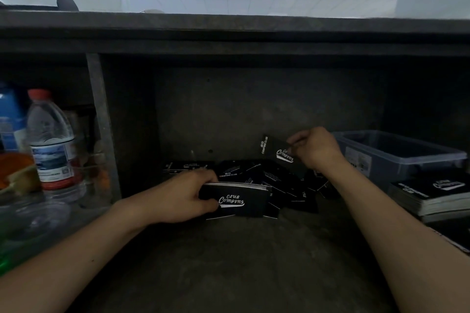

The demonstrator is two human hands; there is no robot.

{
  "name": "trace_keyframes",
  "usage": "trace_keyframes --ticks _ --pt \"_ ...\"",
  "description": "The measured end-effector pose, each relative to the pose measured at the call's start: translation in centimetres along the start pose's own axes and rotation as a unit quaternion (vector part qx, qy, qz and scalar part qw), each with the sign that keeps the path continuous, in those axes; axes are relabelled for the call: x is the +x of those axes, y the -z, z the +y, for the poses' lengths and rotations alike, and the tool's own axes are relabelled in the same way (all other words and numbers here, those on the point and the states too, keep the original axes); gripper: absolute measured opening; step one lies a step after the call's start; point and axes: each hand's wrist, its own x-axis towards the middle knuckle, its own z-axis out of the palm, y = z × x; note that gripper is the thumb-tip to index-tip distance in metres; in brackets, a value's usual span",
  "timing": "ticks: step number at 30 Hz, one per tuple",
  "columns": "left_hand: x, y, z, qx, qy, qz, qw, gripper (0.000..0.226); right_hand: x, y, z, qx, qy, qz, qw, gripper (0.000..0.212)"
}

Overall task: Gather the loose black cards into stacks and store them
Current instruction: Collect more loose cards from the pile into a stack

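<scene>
Black cards (279,180) scattered on shelf; stack (236,198) gathered; one card (278,151) raised.

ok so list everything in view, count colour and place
loose cards: many, black, heaped at the shelf's back
held stack: one, black, in the left hand
single card: one, black, pinched above the heap
finished stack: one, black, right edge, in front of the bin
bin: one, clear bluish, right
water bottle: one, clear with red cap, left
blue container: one, blue, far left
orange item: one, blurred, far left, low
shelf: one, dark grey, under everything
left hand: one, grips the held stack
right hand: one, pinches the single card
</scene>
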Motion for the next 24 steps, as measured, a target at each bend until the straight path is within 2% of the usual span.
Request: trace_keyframes --ticks 2,3,5,7,8,9,11,13,16,20,24 --pt "0.0 0.0 0.1 -0.008 0.033 0.007 0.999 0.027 -0.7 0.1 -0.4 0.08 0.048 -0.019 0.995 0.021" --pt "0.0 0.0 0.1 -0.021 0.048 0.011 0.999 0.034 -1.5 0.0 -0.9 0.118 0.073 -0.075 0.987 0.02" --pt "-0.1 -0.1 0.1 -0.047 0.065 0.008 0.997 0.059 -3.0 -0.3 -1.8 0.135 0.099 -0.235 0.958 0.019" --pt "-0.1 -0.1 0.2 -0.089 0.064 -0.006 0.994 0.091 -3.9 -1.0 -2.2 0.131 0.093 -0.381 0.91 0.015" --pt "-0.1 -0.1 0.2 -0.109 0.061 -0.013 0.992 0.095 -4.0 -1.4 -2.3 0.147 0.081 -0.42 0.892 0.015" --pt "-0.1 -0.1 0.3 -0.12 0.051 -0.017 0.991 0.088 -3.8 -2.0 -2.3 0.163 0.07 -0.424 0.888 0.016" --pt "0.1 0.1 0.1 -0.084 0.025 -0.018 0.996 0.048 -3.4 -3.2 -1.7 0.156 0.078 -0.358 0.917 0.022" --pt "-0.1 0.3 0.0 -0.035 0.018 -0.023 0.999 0.02 -3.0 -3.9 -1.2 0.052 0.142 -0.289 0.945 0.031" --pt "-0.2 0.8 -0.4 -0.014 0.02 -0.022 0.999 0.012 -2.5 -4.2 -0.2 -0.095 0.172 -0.294 0.935 0.042" --pt "-0.2 1.0 -0.6 -0.011 0.031 -0.027 0.999 0.006 -1.7 -2.9 0.4 -0.235 0.152 -0.214 0.936 0.039" --pt "-0.2 0.8 -0.5 -0.028 0.036 -0.03 0.998 0.026 -1.7 -1.8 0.9 -0.183 0.109 -0.232 0.949 0.046"
